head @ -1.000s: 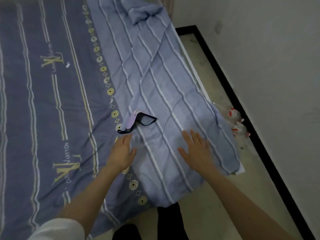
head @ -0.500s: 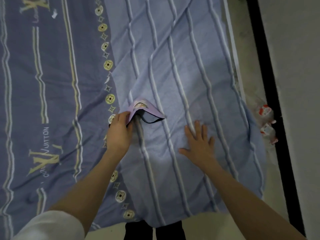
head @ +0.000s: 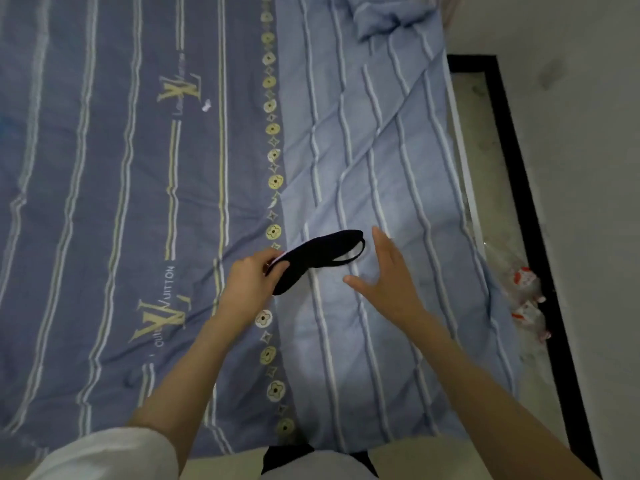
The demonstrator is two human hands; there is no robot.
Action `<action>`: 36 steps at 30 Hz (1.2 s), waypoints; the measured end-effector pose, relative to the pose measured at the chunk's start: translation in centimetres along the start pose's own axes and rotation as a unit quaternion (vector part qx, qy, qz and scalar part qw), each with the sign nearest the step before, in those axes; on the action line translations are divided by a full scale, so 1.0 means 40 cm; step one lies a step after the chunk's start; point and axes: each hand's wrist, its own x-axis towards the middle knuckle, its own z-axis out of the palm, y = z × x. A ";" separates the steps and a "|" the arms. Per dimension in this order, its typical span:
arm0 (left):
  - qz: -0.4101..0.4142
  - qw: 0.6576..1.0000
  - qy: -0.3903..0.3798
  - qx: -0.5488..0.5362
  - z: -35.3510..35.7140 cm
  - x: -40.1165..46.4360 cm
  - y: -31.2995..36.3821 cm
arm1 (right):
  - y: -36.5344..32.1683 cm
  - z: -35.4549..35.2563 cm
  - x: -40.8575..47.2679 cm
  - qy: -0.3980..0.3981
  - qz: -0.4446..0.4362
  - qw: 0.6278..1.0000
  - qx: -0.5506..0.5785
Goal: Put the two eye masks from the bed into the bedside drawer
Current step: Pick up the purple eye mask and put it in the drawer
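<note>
An eye mask (head: 313, 256) with a black underside, a black strap loop and a thin lilac edge hangs just above the bed, pinched at its left end by my left hand (head: 251, 284). My right hand (head: 389, 275) hovers open beside the mask's strap end, fingers spread, not touching it. Only one mask is in view; I see no second mask and no bedside drawer.
The bed carries a dark blue patterned sheet (head: 104, 202) and a light blue striped quilt (head: 363, 150). Right of the bed lies a narrow strip of floor (head: 485, 133) against a white wall with black skirting. Plastic bottles with red-and-white labels (head: 524, 292) lie there.
My left hand reached the mask on the quilt, pinched it and lifted it, turning its black side up. My right hand rose off the quilt and now hovers by the mask.
</note>
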 end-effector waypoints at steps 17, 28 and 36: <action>0.200 0.944 0.232 0.122 -0.453 -0.433 0.162 | -0.685 -0.016 -0.222 -0.228 0.018 0.854 0.468; 0.002 0.902 0.429 -0.040 -0.389 -0.856 0.031 | -0.767 0.133 -0.533 -0.345 -0.027 0.823 0.450; -0.191 0.816 0.528 -0.135 -0.446 -1.210 -0.091 | -0.920 0.382 -0.809 -0.496 -0.044 0.789 0.360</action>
